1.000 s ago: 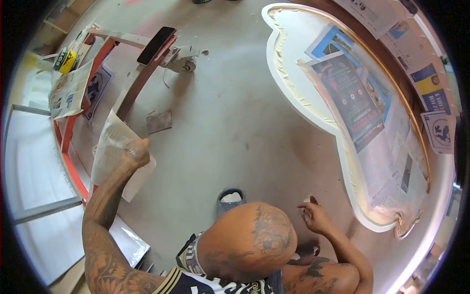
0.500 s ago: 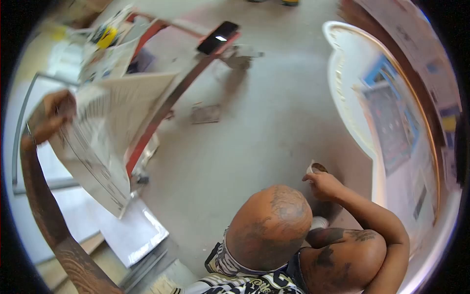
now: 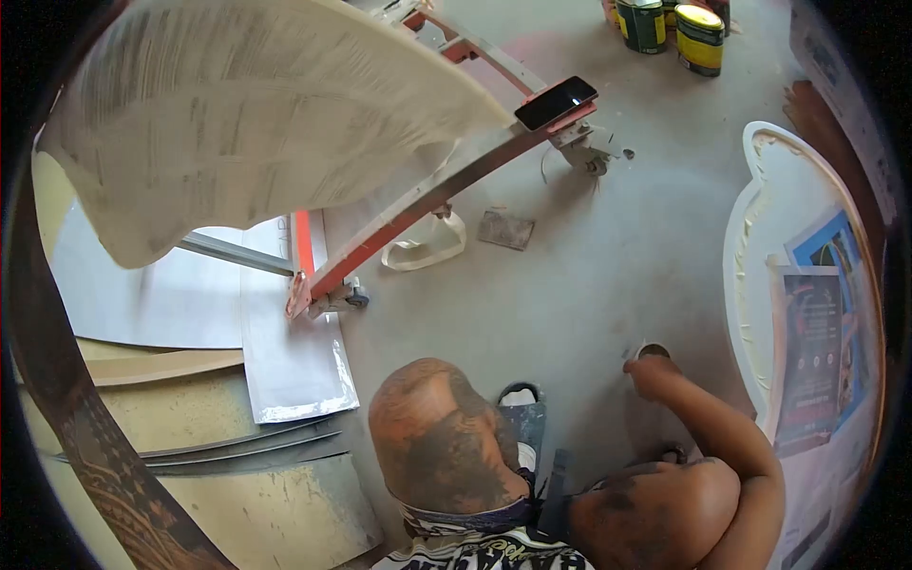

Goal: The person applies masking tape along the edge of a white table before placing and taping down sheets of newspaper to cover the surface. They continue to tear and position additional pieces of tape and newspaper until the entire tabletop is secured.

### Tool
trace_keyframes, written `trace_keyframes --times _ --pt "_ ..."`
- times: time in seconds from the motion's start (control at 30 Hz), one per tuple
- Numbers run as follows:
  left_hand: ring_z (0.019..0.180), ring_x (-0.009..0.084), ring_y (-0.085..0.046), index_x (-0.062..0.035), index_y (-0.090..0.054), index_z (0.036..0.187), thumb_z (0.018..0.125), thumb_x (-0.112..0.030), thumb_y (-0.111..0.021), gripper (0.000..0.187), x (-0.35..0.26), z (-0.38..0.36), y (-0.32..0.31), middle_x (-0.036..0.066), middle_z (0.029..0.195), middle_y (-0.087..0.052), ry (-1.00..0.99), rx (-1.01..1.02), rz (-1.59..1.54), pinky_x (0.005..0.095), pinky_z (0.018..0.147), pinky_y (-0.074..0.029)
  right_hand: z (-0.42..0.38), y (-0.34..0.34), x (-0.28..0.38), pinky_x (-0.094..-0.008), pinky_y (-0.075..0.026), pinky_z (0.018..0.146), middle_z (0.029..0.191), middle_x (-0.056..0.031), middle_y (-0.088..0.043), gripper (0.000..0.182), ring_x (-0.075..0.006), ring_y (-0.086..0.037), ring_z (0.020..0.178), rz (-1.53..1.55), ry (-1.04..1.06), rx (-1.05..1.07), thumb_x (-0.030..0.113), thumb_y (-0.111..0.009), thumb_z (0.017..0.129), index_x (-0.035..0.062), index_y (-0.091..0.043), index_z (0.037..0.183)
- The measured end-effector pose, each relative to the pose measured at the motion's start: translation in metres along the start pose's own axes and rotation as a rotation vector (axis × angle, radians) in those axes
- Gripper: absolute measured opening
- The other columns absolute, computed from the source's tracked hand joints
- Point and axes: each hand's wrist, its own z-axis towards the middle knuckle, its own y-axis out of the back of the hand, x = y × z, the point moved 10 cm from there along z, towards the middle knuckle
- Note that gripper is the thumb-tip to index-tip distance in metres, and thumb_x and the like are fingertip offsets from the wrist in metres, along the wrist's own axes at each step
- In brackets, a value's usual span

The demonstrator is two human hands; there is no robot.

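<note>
My left forearm runs up the left edge, but my left hand does not show. Near the upper end of that arm, a large curved beige panel (image 3: pixel 256 114) with dark streaks stands tilted over a red and grey frame (image 3: pixel 418 204). My right hand (image 3: pixel 654 375) is low over the floor, right of my knees, its fingers closed around a small round item (image 3: pixel 653 351) with a pale rim. What that item is cannot be made out.
A black phone (image 3: pixel 557 103) lies on the frame's end, above a caster (image 3: pixel 594 163). A grey block (image 3: pixel 506 229) sits on the floor. Paint cans (image 3: pixel 700 40) stand at the top. White curved panel (image 3: pixel 755 275) at right; boards (image 3: pixel 256 503) at lower left.
My left hand has gone out of view. The streaked panel now shows broadly across the upper left, where it was folded-looking and blurred. The whole view has shifted; my right hand stays low.
</note>
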Motion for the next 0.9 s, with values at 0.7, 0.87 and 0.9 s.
trace_keyframes --times 0.7,0.87,0.9 --pt "0.076 0.0132 -0.056 0.0055 -0.073 0.093 0.095 -0.014 -0.073 0.020 -0.054 -0.116 0.047 0.003 0.081 -0.068 -0.161 -0.312 0.595 0.0284 0.072 -0.048 0.050 0.434 0.199 -0.0416 -0.054 0.092 0.119 -0.0230 -0.068 0.061 -0.0386 -0.067 0.106 0.381 0.757 -0.901 -0.002 -0.063 0.083 0.0094 -0.055 0.142" --pt "0.075 0.0129 -0.054 0.0057 -0.071 0.092 0.095 -0.011 -0.073 0.018 -0.013 -0.173 0.036 0.004 0.082 -0.066 -0.164 -0.300 0.360 0.0273 0.071 -0.047 0.057 0.383 0.303 -0.0390 -0.054 0.088 0.135 -0.0183 -0.063 0.080 -0.0291 -0.066 0.107 0.383 0.974 -0.324 -0.010 -0.061 0.079 0.0189 -0.049 0.153" --pt "0.076 0.0130 -0.054 0.0055 -0.071 0.092 0.095 -0.011 -0.073 0.017 -0.008 -0.181 0.031 0.004 0.081 -0.066 -0.116 -0.310 0.341 0.0271 0.071 -0.047 0.064 0.365 0.316 -0.0404 -0.054 0.087 0.130 -0.0172 -0.066 0.071 -0.0296 -0.067 0.105 0.362 1.135 -0.445 -0.009 -0.063 0.080 0.0163 -0.055 0.146"
